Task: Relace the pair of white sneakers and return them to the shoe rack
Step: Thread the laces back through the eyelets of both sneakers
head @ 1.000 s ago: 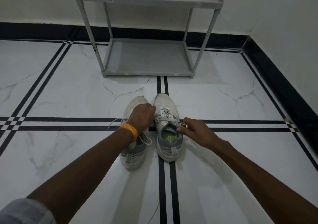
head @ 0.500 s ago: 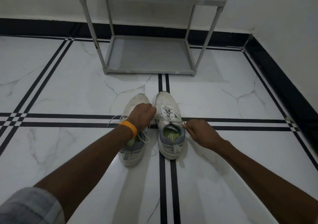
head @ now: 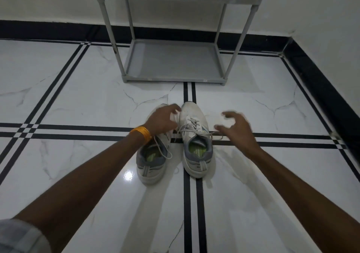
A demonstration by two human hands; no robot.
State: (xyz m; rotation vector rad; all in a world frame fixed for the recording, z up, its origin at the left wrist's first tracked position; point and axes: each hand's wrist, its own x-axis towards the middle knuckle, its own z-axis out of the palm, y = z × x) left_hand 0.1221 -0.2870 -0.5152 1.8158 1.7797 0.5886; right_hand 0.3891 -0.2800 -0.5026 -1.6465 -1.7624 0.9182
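Two white sneakers with grey heels and green insoles stand side by side on the floor, toes toward the shoe rack (head: 173, 80). My left hand (head: 161, 120), with an orange band on the wrist, covers the front of the left sneaker (head: 151, 164); its fingers and thumb curl around the shoe's inner side. The right sneaker (head: 196, 155) has its laces (head: 193, 125) crossed loosely, with a lace end trailing to the right. My right hand (head: 234, 129) hovers just right of that sneaker, blurred, fingers spread and holding nothing.
The grey rack stands against the far wall; its bottom shelf and the shelf above hold nothing. The white marble floor (head: 78, 101) has black stripe lines. A wall with a black skirting (head: 319, 89) runs along the right.
My right hand has let go of the right sneaker's lace and opened, moving right. My left hand has slid forward over the left sneaker's toe. The view has tilted up slightly.
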